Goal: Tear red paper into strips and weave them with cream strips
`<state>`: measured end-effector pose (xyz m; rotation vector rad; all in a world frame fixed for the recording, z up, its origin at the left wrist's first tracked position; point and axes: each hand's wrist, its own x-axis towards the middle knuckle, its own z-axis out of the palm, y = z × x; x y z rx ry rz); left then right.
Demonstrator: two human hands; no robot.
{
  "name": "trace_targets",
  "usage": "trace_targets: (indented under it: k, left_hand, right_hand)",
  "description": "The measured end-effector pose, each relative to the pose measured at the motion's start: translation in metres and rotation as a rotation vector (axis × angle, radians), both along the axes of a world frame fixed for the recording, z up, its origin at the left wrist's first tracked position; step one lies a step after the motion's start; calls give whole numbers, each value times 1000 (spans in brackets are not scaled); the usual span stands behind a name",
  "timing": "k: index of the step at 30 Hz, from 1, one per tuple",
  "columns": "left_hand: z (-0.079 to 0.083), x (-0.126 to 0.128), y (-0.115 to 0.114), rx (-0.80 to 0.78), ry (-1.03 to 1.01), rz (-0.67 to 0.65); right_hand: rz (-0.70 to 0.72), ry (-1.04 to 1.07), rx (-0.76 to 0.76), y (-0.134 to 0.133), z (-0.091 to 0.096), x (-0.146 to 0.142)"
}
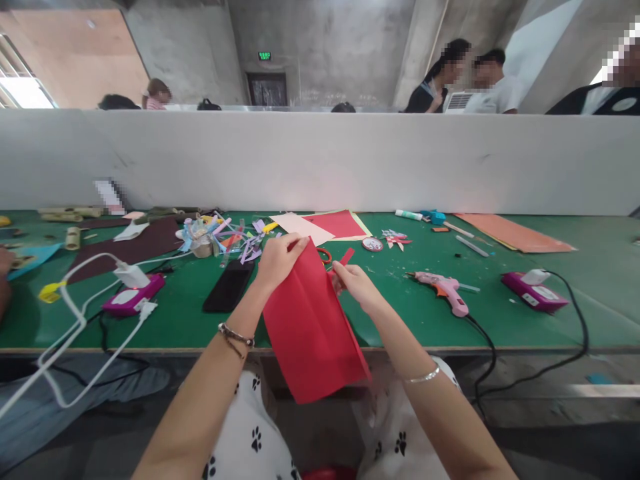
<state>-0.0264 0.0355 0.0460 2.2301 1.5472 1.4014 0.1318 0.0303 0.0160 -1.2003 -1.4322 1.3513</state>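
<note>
The red paper sheet [310, 333] is held in the air in front of my lap, over the near edge of the table [400, 313]. Its long axis runs from my hands down and slightly to the right, and its lower end hangs below the table edge.

My left hand [277, 260] is in a closed grip, thumb and fingers pinched on the sheet's top left corner. My right hand [353, 283] meets the top right edge, its grip closed at the base of a narrow red strip [346, 256] that stands up and to the right. I cannot tell whether the strip is still joined to the sheet. Both hands are at the far end of the sheet, close together but not touching, and the sheet lies toward my body from both grips.

An orange loop [325, 255], seemingly a scissor handle, shows between the hands; whether my right hand holds it is hidden.

On the table:
- a black phone [229, 285] lies left of the hands;
- a heap of paper scraps [225, 237] lies beyond the phone;
- flat red and cream sheets [340, 223] lie straight ahead;
- a pink glue gun [445, 290] lies to the right, well apart from the hands.
</note>
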Motion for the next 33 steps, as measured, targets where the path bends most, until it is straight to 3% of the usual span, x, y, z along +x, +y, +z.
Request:
trace_targets:
  k: [3, 7, 11, 16, 26, 33]
  left_hand:
    - [0, 2, -1, -19, 12, -5]
    - [0, 4, -2, -19, -12, -7]
    - [0, 3, -3, 9, -22, -11]
    - [0, 0, -3, 18, -27, 15]
    - [3, -9, -1, 34, -45, 80]
    - [2, -5, -3, 54, -49, 77]
  right_hand:
    - [14, 55, -23, -3, 0, 0]
    - [89, -23, 84, -8, 2, -1]
    - [75, -116, 140, -7, -2, 0]
    - [84, -92, 188, -5, -8, 0]
    - [-23, 44, 49, -7, -15, 8]
    - [17, -214, 128, -19, -10, 4]
